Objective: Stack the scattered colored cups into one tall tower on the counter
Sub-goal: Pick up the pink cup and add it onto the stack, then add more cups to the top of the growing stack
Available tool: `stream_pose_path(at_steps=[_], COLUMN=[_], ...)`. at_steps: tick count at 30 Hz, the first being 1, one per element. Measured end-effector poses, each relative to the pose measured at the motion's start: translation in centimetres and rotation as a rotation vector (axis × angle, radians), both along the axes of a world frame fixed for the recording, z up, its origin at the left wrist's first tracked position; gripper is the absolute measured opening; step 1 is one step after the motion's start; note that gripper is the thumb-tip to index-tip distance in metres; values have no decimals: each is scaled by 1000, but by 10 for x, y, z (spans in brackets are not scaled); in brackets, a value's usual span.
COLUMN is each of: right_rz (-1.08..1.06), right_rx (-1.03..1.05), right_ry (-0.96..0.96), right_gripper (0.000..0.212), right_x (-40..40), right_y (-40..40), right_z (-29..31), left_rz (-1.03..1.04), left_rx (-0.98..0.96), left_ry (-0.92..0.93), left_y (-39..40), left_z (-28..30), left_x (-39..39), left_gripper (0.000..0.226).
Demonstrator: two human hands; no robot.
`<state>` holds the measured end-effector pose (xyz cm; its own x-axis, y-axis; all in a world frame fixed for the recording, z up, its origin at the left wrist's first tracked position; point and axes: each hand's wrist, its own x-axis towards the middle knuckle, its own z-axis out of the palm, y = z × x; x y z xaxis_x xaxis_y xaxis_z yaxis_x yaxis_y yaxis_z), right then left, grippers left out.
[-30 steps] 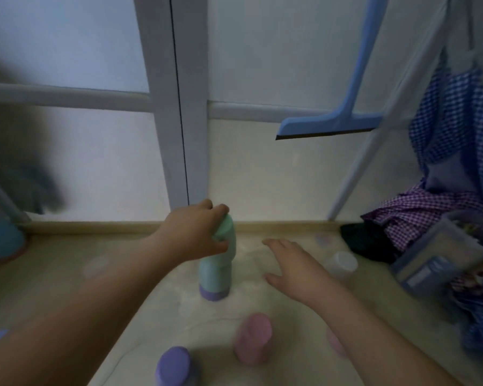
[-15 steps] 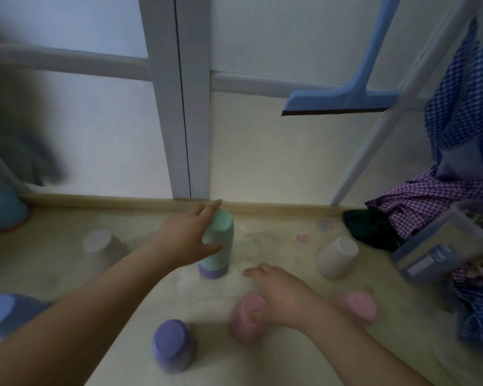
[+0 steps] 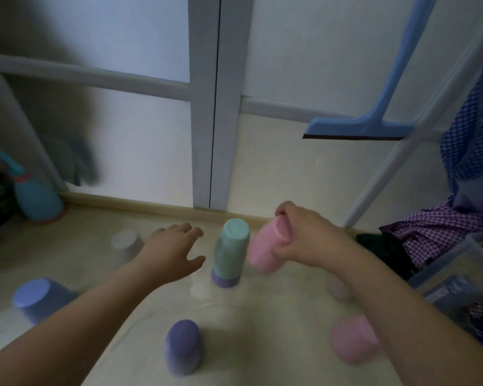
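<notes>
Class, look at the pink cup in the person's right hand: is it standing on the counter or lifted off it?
Lifted. The right hand grips the pink cup tilted in the air beside the green-topped tower, not resting on the counter.

You've got a blue squeegee (image 3: pixel 357 129) top right, checked clothes (image 3: pixel 441 229) & plastic box (image 3: pixel 457 274) right edge, teal spray bottle (image 3: pixel 35 199) far left.

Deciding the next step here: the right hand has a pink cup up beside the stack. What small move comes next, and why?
Probably carry the pink cup leftward and up over the green cup, then lower it on. The right hand holds it mouth-down beside the tower, below its top; the left hand is open, off the stack.
</notes>
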<state>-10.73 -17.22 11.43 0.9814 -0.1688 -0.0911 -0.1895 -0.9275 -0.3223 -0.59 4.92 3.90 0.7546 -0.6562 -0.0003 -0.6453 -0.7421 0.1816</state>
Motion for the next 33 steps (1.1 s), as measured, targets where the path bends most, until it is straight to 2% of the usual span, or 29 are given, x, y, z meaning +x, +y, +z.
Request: stream_pose_path(at_steps=[3, 5, 10, 14, 22, 25, 30, 33], right_rz=[26, 71, 167, 197, 174, 134, 82, 72], right_rx=[-8, 1, -32, -43, 70, 91, 88, 101], right_ry=[-157, -199, -65, 21, -23, -59, -54, -27], right_gripper=[57, 57, 54, 59, 90, 98, 98, 98], right_x=[11, 23, 55, 67, 58, 45, 20, 8], right_y=[5, 14, 35, 40, 28, 19, 9, 7], right_z=[44, 51, 13, -25, -37, -42, -54, -59], left_rz=[21, 38, 82, 88, -15, -78, -126, -105], left_rx=[-13, -11, -7, -5, 38, 108, 236, 227], left_ry=[-27, -38, -53, 12, 127, 200, 339, 391], left_y=[2, 5, 13, 25, 34, 39, 45, 47], left_z=[17, 26, 30, 15, -19, -39, -70, -77], left_x=[2, 3, 0, 0, -32, -48, -71, -75], left_gripper=[51, 50, 50, 52, 56, 61, 68, 66])
